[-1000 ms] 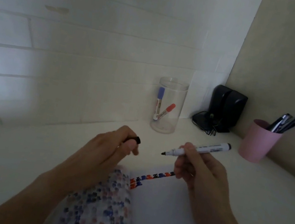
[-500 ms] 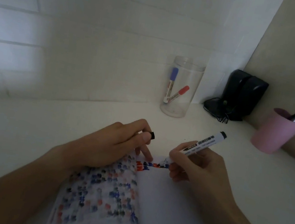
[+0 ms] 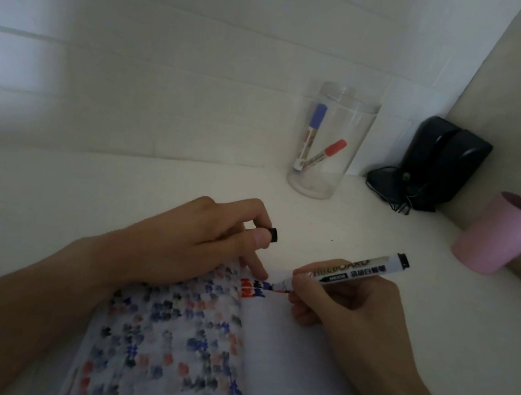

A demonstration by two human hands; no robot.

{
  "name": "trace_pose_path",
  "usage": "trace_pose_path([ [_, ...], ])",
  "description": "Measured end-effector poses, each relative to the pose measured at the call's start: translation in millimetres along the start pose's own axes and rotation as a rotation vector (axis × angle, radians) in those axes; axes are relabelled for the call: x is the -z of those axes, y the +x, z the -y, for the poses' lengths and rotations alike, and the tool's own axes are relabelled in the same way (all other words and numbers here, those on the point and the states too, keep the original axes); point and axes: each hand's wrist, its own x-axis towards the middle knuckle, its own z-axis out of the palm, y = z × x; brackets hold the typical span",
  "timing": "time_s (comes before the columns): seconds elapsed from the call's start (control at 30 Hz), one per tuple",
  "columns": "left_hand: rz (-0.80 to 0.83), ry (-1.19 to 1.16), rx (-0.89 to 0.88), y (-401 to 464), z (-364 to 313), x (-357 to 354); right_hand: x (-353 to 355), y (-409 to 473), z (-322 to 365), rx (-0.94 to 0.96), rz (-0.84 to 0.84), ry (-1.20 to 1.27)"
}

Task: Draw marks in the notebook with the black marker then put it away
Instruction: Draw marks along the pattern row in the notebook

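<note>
An open notebook (image 3: pixel 284 368) lies in front of me; its left page is covered with blue, red and black marks, its right page is mostly blank. My right hand (image 3: pixel 344 306) grips the black marker (image 3: pixel 354 271), a white barrel with a black end, its tip touching the top of the right page beside a row of marks. My left hand (image 3: pixel 194 248) rests on the left page's top, fingers pressing the paper, and pinches the marker's black cap (image 3: pixel 272 234).
A clear jar (image 3: pixel 331 140) with a blue and a red marker stands at the back by the wall. Black speakers (image 3: pixel 439 162) with cables sit in the corner. A pink cup (image 3: pixel 502 236) of pens stands at the right on the white desk (image 3: pixel 77 200).
My right hand has brought the marker down from the air to the page's top edge. My left hand has lowered onto the notebook with the cap. The view has tilted downward.
</note>
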Motion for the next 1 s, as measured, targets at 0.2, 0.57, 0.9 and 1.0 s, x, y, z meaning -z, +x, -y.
trace_pose_path([
  [0.2,0.007,-0.001,0.005,0.0,-0.1,-0.4,-0.3,-1.5,-1.7,0.025,0.023,-0.089],
  [0.57,-0.011,0.011,0.014,1.0,0.4,-2.1,1.3,-0.9,-4.2,0.046,-0.008,-0.090],
  [0.9,-0.019,-0.009,0.017,0.7,-1.4,-2.7,1.8,-0.7,-3.7,0.049,0.005,-0.092],
  [1.0,-0.020,0.002,0.014,0.7,-1.3,-3.0,0.9,-0.6,-4.5,0.048,-0.005,-0.113],
])
